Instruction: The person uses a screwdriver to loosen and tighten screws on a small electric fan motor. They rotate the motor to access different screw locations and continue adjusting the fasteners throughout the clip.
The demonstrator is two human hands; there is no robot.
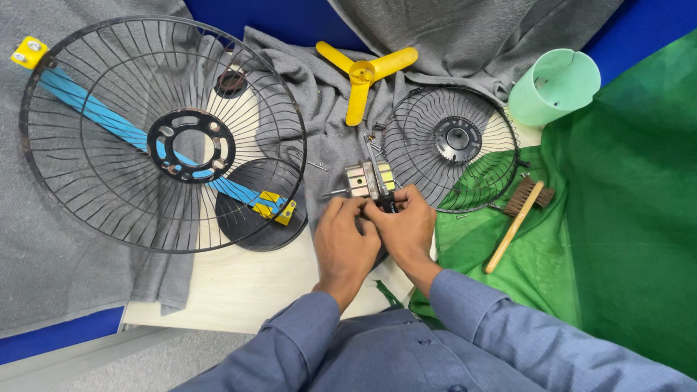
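Both hands, left hand (345, 231) & right hand (404, 223), pinching fan motor (370, 178), prob.; grey cloth (319, 87) on table (239, 283).

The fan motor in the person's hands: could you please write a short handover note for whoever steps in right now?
Left hand and right hand: both grip the small fan motor over the grey cloth.
Large wire guard lies at left, small wire guard just right of the motor.
Yellow blade is off, lying behind.
Brush rests on the green cloth.
Fan lies in parts; the motor stands apart from them.
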